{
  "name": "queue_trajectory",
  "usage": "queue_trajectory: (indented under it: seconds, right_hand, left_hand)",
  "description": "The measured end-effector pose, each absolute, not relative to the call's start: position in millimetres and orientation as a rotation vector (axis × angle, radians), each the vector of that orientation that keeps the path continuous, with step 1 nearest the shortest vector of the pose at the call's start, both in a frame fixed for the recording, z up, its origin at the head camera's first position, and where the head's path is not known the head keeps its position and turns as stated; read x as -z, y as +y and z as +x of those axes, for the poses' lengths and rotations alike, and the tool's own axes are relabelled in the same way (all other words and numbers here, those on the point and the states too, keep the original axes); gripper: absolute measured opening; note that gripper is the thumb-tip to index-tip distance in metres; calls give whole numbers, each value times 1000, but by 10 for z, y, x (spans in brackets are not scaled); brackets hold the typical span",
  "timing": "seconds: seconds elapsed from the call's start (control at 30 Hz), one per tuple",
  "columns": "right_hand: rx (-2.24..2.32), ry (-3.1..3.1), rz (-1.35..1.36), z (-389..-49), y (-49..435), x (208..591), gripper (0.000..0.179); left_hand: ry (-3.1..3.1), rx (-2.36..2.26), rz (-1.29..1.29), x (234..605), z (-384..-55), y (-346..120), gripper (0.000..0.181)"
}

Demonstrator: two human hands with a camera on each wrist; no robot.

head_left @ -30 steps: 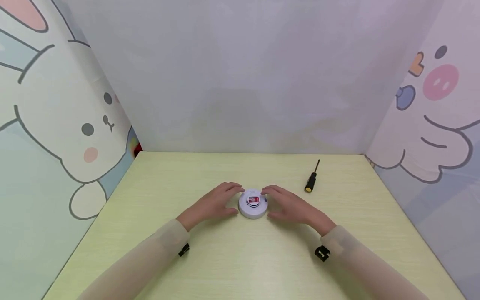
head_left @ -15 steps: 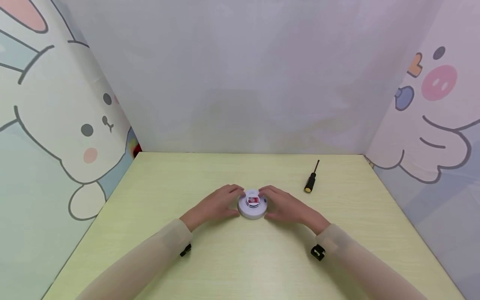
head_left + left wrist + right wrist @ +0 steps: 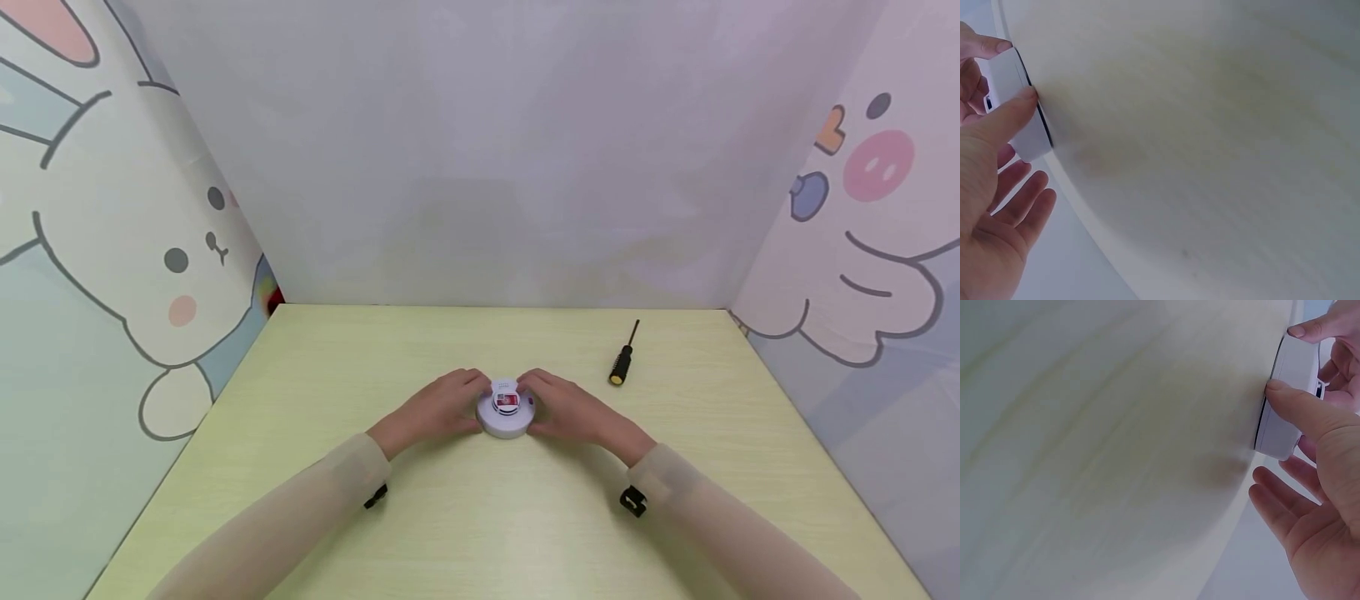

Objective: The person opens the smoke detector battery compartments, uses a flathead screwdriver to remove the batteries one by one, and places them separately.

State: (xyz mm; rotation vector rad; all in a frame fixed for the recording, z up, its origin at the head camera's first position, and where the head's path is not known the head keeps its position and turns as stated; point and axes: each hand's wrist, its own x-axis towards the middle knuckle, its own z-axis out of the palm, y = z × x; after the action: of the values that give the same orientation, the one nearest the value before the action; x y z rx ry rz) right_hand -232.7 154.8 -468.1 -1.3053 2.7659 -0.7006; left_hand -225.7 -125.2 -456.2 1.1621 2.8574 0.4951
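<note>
A round white smoke detector (image 3: pixel 506 423) with a red and white label on top sits on the table between both hands. On its left side the left hand (image 3: pixel 442 406) grips the rim, thumb at the near edge and fingers at the far edge. Opposite, the right hand (image 3: pixel 570 409) holds the other side in the same way. In the left wrist view the left thumb presses the side wall of the smoke detector (image 3: pixel 1009 78). The right wrist view has the right thumb against the side of the smoke detector (image 3: pixel 1288 365); the outer fingers of both hands stay off it.
A black screwdriver (image 3: pixel 621 364) with a yellow end lies at the right rear of the pale wooden table (image 3: pixel 495 533). A plain light backdrop (image 3: pixel 480 167) rises behind, with cartoon-printed panels at left and right.
Both hands have closed in from the sides onto the smoke detector, which has stayed nearly in place. A spot on its right side looks redder now. The screwdriver has not moved.
</note>
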Motion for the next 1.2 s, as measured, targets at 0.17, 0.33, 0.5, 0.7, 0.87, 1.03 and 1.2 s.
queue_trajectory:
  seconds: [0.17, 0.33, 0.5, 0.7, 0.87, 1.03, 1.2]
  right_hand:
    - [683, 2776, -1313, -2339, 1552, 4687, 59]
    - [681, 2781, -1311, -2351, 1549, 4699, 60]
    - [701, 2770, -1300, -2365, 1549, 4714, 59]
    - [722, 2754, -1234, -2392, 1549, 4728, 60]
    - [732, 2734, -1192, -2411, 1552, 4718, 59]
    - [761, 2712, -1177, -2412, 1559, 4687, 58]
    - [828, 2675, -1173, -2406, 1571, 4661, 57]
  left_hand:
    - [2877, -453, 1148, 4575, -2279, -1212, 51]
    - [2889, -420, 1137, 4567, -2284, -1179, 50]
    - [2880, -394, 1121, 4556, -2287, -1169, 49]
    - [2874, -389, 1103, 4541, -2291, -1178, 50]
    - [2851, -427, 1090, 4530, -2296, -1211, 49]
    - [2821, -494, 1084, 4533, -2317, -1253, 48]
    - [2800, -545, 1097, 4553, -2342, -1291, 50]
